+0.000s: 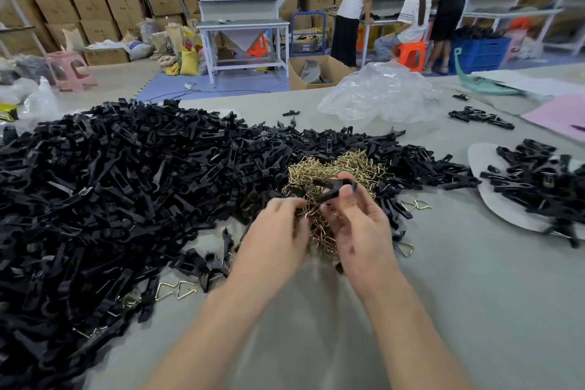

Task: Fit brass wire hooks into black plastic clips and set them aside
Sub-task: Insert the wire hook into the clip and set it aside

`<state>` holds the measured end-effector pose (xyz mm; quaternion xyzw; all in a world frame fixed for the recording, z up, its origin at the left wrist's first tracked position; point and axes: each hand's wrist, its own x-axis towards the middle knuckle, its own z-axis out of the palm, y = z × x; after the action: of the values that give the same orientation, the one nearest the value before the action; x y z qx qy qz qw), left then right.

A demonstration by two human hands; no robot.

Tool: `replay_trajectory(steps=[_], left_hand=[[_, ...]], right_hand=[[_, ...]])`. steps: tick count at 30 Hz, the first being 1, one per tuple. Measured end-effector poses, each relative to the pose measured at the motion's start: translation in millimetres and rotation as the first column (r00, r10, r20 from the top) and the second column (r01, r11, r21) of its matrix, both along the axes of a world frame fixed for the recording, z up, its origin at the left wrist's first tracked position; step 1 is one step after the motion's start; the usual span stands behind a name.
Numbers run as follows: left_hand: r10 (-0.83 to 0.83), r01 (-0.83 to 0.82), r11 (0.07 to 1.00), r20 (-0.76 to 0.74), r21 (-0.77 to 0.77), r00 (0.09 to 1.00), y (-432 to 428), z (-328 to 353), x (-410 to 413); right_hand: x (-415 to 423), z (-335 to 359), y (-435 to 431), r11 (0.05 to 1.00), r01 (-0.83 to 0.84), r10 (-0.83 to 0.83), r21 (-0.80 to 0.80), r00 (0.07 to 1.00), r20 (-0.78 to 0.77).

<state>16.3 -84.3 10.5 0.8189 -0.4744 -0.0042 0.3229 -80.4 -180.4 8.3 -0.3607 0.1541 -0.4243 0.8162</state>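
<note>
Your right hand pinches black clip, lifted over brass hook pile at 12 o'clock, handy for loading. Your left hand curled into that pile; cannot tell if it grips one. Finished clips parked 3 o'clock, apart.

One black clip hovers just above the tangled brass hooks, a huge heap of clips crowding their left, a smaller pile well apart at right.

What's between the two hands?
A heap of brass wire hooks lies between the left hand and the right hand, which holds a black clip; head view.
</note>
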Motion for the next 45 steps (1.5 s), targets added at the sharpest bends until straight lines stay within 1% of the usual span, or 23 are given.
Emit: replay_trajectory(steps=[1,2,3,6,9,10,11,12,14,15,17,18,20,22,24,26,29,32,37,40,45], left_hand=[[-0.022,0.013,0.994,0.081,0.112,0.996,-12.5,1.1,-0.9],[-0.023,-0.003,0.982,0.136,0.189,0.99,-23.8,2.5,-1.4],[-0.007,-0.035,0.974,0.187,0.223,0.982,-32.7,3.9,-1.2],[0.027,-0.09,0.977,0.305,0.195,0.952,-43.3,4.6,-0.4],[-0.026,-0.08,0.973,0.446,0.216,0.895,-35.8,5.8,-2.9],[-0.04,-0.069,0.973,0.457,0.22,0.889,-31.8,4.8,-2.6],[-0.042,-0.052,0.978,0.432,0.203,0.901,-27.4,3.0,-1.2],[-0.03,-0.036,0.985,0.373,0.168,0.927,-22.1,2.1,0.4],[0.025,-0.034,0.998,0.182,0.046,0.983,-8.5,1.6,4.6],[0.056,-0.054,0.998,0.079,-0.021,0.995,-1.0,1.0,6.6],[0.096,-0.112,0.984,-0.115,-0.138,0.989,12.7,0.4,9.4],[0.101,-0.136,0.974,-0.189,-0.182,0.977,19.1,-0.1,10.6],[0.087,-0.157,0.955,-0.27,-0.251,0.959,29.9,-1.5,10.5],[0.072,-0.174,0.932,-0.308,-0.317,0.949,36.5,-4.4,7.2],[0.089,-0.191,0.911,-0.276,-0.366,0.957,39.1,-8.8,3.1],[0.104,-0.209,0.891,-0.267,-0.403,0.958,38.8,-12.9,0.6],[0.11,-0.252,0.871,-0.332,-0.421,0.937,39.2,-17.1,0.2],[0.112,-0.286,0.843,-0.372,-0.455,0.921,41.2,-15.2,0.4],[0.097,-0.339,0.796,-0.448,-0.502,0.889,39.5,-7.9,-2.5],[0.045,-0.359,0.761,-0.507,-0.541,0.861,41.1,-5.7,-5.5],[-0.018,-0.353,0.747,-0.548,-0.563,0.836,41.2,-4.6,-9.1]], right_hand=[[-1.9,0.0,-3.5,0.999,0.015,-0.016,0.051,0.999,0.028],[-2.9,0.2,-5.9,0.995,0.019,-0.024,0.1,0.998,0.053],[-3.5,0.5,-7.3,0.99,0.018,-0.028,0.143,0.997,0.073],[-4.8,0.2,-9.4,0.977,0.013,-0.034,0.211,0.995,0.096],[-5.1,-0.5,-11.3,0.972,0.009,-0.035,0.236,0.994,0.108],[-5.1,-1.1,-11.8,0.971,0.006,-0.035,0.241,0.993,0.115],[-5.2,-1.9,-12.0,0.97,0.0,-0.032,0.245,0.991,0.126],[-5.1,-2.3,-12.5,0.969,-0.012,-0.024,0.246,0.99,0.14],[-5.2,-3.6,-12.7,0.97,-0.049,0.011,0.24,0.988,0.156],[-5.1,-3.8,-12.3,0.97,-0.073,0.038,0.231,0.987,0.155],[-5.0,-4.1,-10.3,0.973,-0.125,0.097,0.196,0.985,0.146],[-4.7,-4.0,-8.5,0.973,-0.154,0.131,0.175,0.982,0.138],[-4.5,-3.0,-3.1,0.963,-0.231,0.218,0.138,0.971,0.103],[-3.4,-2.2,3.6,0.946,-0.308,0.309,0.097,0.951,0.01],[-0.3,-2.0,10.4,0.925,-0.377,0.38,0.054,0.922,-0.074],[3.9,-1.7,16.9,0.899,-0.437,0.437,0.024,0.894,-0.095],[8.9,-1.6,23.0,0.884,-0.468,0.463,-0.01,0.878,-0.12],[12.3,-1.1,25.6,0.878,-0.478,0.475,-0.013,0.875,-0.095],[10.9,1.0,22.8,0.863,-0.503,0.502,0.045,0.865,0.024],[9.7,1.4,21.9,0.868,-0.491,0.49,0.069,0.871,0.028],[10.4,1.8,21.8,0.87,-0.481,0.482,0.107,0.876,0.013]])
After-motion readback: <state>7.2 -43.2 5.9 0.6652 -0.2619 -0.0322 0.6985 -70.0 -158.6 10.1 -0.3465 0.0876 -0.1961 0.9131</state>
